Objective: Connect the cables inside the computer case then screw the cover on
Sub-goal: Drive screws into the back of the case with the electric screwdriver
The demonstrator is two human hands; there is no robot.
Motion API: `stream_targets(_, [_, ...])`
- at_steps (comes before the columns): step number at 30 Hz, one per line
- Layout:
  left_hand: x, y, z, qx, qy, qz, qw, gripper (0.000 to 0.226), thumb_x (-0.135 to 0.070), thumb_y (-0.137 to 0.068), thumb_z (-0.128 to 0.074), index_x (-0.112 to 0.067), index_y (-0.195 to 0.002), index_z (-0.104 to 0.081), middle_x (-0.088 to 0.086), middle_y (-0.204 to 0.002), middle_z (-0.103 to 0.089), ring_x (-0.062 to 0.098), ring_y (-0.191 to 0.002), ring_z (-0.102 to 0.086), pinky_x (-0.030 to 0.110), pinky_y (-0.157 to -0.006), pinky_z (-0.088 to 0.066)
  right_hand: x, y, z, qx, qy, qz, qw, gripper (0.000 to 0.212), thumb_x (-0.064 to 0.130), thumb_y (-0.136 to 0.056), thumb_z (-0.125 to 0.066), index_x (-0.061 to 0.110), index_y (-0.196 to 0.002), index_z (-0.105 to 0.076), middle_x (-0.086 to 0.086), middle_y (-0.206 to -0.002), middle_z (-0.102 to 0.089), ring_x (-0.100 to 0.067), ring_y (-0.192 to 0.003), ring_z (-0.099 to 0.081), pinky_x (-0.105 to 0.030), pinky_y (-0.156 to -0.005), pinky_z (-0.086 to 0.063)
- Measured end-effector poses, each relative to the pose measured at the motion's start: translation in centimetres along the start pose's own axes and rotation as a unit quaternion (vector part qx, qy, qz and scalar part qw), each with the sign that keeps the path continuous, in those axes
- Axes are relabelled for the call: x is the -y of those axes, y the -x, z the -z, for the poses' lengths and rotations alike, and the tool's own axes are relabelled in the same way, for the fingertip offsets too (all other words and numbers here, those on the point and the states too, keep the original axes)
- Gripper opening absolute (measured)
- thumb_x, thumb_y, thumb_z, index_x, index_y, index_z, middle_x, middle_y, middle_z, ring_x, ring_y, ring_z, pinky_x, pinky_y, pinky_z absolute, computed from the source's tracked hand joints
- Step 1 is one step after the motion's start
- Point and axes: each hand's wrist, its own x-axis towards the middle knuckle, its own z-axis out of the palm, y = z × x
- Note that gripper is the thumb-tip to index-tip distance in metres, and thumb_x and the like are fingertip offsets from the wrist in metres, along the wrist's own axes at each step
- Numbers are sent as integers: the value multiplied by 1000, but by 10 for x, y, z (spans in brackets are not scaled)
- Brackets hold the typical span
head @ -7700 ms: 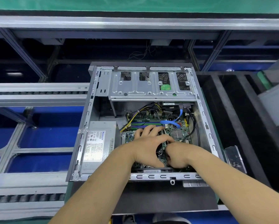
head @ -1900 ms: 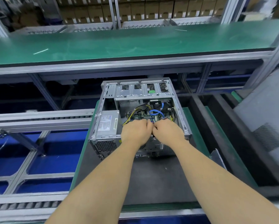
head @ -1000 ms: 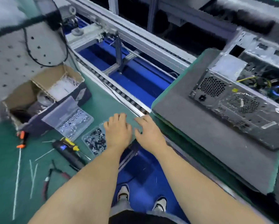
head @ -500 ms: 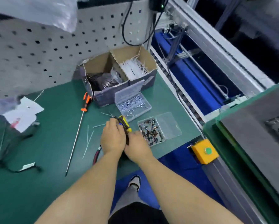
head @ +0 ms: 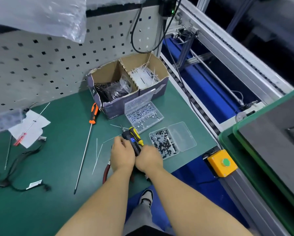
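Hands meet on electric screwdriver point(head: 133, 141): left hand point(head: 122, 155) and right hand point(head: 148, 159) curl fingers around its body, just beside black-screw tray point(head: 187, 140). Secure grip advisable before lifting; computer case out of view.

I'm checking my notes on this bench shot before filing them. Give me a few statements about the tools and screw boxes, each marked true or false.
1. Both hands are on the black and yellow electric screwdriver. True: the left hand and right hand both grip it.
2. The orange-handled screwdriver is being held. False: it lies untouched on the green mat.
3. The box of silver screws sits against the cardboard box. True.
4. The box of black screws has its lid closed. False: the lid lies open to its right.
5. The yellow button box has a red button. False: the button is green.
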Motion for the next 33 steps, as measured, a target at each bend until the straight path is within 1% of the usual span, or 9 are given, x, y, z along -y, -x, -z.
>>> stream_targets(3, [-3,1,-3,-45,69,35,996,18,-24,-94,-41,-22,-77,-45,0,-80,-57,26,-72,-49,30,-55,-28,-1,3,-3,3,-59,-6,998,21,36,-88,-63,16,-90,-58,-8,-91,-64,-27,-77,-57,-29,-62,-48])
stream_targets(5, [-9,1,-3,-98,143,80,982,22,-21,-93,-41,-19,-72,-44,-3,-72,-53,22,-66,-44,27,-52,-26,-5,6,-2,4,-137,-26,990,27,40,-84,-66,19,-87,-49,0,-79,-55,-23,-71,-55,-25,-51,-38])
stream_targets(8, [-18,0,-4,-132,176,116,969,27,-21,-92,-41,-13,-66,-41,-1,-66,-47,25,-63,-40,32,-52,-25,-15,12,2,13,-207,-46,977,30,44,-74,-63,21,-81,-44,3,-79,-53,-13,-63,-52,-25,-47,-34])
stream_targets(13, [-35,6,-21,-11,18,-37,999,26,-26,-94,-44,-13,-72,-49,9,-73,-59,37,-77,-51,38,-66,-45,-43,19,18,-35,-284,-39,957,26,52,-71,-56,31,-86,-54,9,-80,-64,-4,-63,-57,-24,-52,-43])
stream_targets(16, [-43,13,-39,78,-110,-184,974,19,-29,-97,-46,-19,-88,-60,5,-93,-65,32,-84,-57,38,-69,-48,-68,19,32,-100,-335,-52,935,17,43,-83,-68,31,-85,-56,9,-76,-64,4,-58,-58,-12,-45,-38])
stream_targets(19, [-48,12,-54,121,-194,-278,933,20,-27,-100,-48,-21,-107,-65,0,-109,-62,25,-96,-60,38,-77,-51,-97,17,45,-131,-334,-95,929,19,38,-88,-68,27,-97,-55,8,-81,-62,-3,-64,-59,-16,-46,-35])
stream_targets(26, [-61,5,-70,137,-325,-292,889,27,-8,-93,-52,-23,-106,-70,3,-104,-64,27,-89,-65,36,-74,-54,-128,18,52,-154,-394,-146,895,29,31,-89,-65,20,-113,-53,-6,-91,-66,-30,-82,-70,-38,-64,-54])
stream_targets(29, [-60,5,-76,129,-350,-282,884,34,0,-88,-54,-23,-106,-71,4,-101,-67,26,-92,-66,36,-77,-56,-129,15,51,-155,-402,-144,891,29,31,-88,-66,19,-113,-55,-6,-94,-67,-32,-82,-71,-45,-72,-58])
stream_targets(33, [-57,4,-76,120,-349,-266,890,23,-6,-92,-55,-19,-98,-72,5,-97,-67,25,-88,-66,37,-75,-56,-127,13,49,-152,-400,-137,893,28,33,-88,-67,21,-110,-55,-5,-93,-68,-31,-80,-71,-46,-72,-58])
